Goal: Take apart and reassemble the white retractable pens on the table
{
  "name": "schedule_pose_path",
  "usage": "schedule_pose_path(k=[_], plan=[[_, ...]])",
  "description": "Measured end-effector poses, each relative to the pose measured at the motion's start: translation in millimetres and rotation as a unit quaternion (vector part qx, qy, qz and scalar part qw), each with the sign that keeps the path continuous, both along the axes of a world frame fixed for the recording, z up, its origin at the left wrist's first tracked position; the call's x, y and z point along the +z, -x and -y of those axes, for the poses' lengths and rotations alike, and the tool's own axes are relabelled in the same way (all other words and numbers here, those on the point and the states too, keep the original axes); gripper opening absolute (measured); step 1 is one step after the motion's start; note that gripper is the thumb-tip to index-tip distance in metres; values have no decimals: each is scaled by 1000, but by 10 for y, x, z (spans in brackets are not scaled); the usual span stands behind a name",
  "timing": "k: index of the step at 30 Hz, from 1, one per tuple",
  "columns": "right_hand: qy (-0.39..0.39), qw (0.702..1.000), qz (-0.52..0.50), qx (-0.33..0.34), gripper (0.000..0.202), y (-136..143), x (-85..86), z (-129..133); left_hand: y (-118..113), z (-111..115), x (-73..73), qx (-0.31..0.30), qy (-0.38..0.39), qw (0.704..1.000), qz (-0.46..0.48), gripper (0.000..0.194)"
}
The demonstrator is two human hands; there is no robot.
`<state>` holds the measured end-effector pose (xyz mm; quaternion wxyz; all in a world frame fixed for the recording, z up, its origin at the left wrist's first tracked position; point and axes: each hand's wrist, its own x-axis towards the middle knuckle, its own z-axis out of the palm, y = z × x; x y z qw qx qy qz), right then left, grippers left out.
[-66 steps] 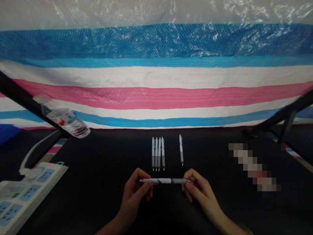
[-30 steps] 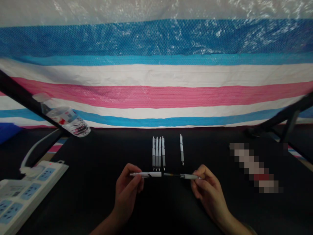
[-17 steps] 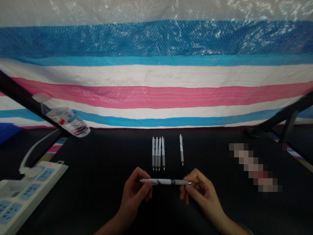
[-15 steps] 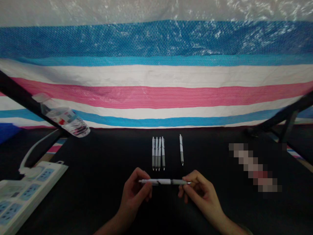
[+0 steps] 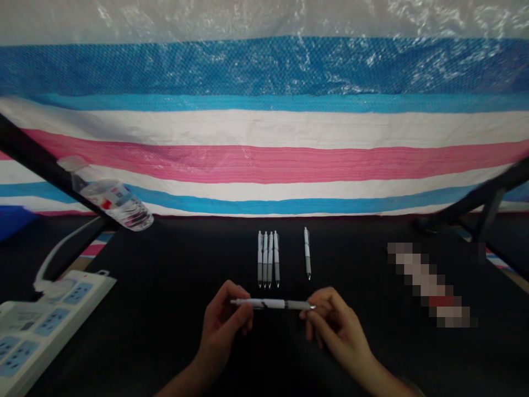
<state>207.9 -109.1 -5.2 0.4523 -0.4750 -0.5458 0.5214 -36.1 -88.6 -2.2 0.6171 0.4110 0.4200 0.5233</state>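
Note:
A white pen with a grey grip [image 5: 275,304] is held level above the black tabletop, its metal tip to the right. My left hand [image 5: 225,320] pinches its clip end between thumb and forefinger. At the other end, the fingers of my right hand [image 5: 341,325] close around the tip, with thumb and forefinger against it. Beyond the hands lie several matching pens [image 5: 268,259] side by side, tips toward me. Another such pen [image 5: 307,252] lies apart, to the right of that row.
On the left are a white power strip [image 5: 53,325] with a plugged-in cable and a clear plastic bottle [image 5: 118,201] leaning by a black bar. A blurred-out long item [image 5: 430,284] lies on the right. Behind the black table [image 5: 185,259] hangs a striped plastic sheet [image 5: 264,165].
The held pen and my left hand have shifted slightly left. Its tip now reaches less far into my right hand's fingers. The pens on the table stay put.

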Motion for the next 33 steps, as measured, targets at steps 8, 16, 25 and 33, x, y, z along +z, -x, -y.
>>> schedule_pose_path(k=[8,16,25,33], plan=[[-29,995,91,40,37,-44,53,1,-21,12,1,-10,15,1000,5,30],[-36,992,118,8,35,-27,40,-9,-24,12,4,-4,17,1000,2,30],[-1,993,88,73,47,-42,86,-2,-14,12,-22,-16,13,1000,1,29],[-23,983,166,78,56,-62,72,-17,7,7,-3,-23,9,999,-25,27]])
